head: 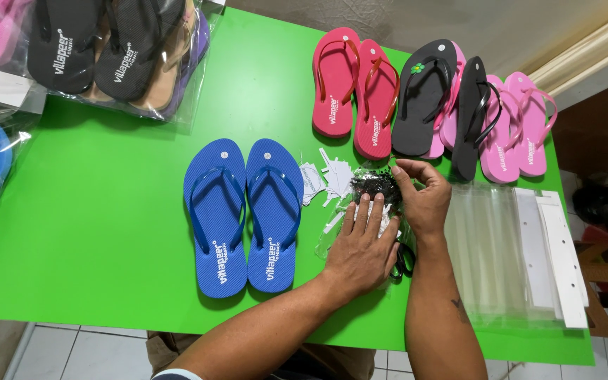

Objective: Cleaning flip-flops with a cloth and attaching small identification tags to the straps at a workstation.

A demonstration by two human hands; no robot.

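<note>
On the green table (107, 211), the left hand (362, 252) lies flat with spread fingers on a clear plastic bag (339, 229) of small black pieces (374, 184), which the right hand (422, 199) pinches, just beside white paper tags (336, 176) and smooth blue flip-flops (244, 211).

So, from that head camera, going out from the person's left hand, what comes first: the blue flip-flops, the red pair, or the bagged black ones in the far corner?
1. Blue flip-flops: just left of the left hand, side by side on the green table.
2. Red pair: farther up the table, beyond the hand.
3. Bagged black flip-flops: far left corner, clearly farthest.
</note>
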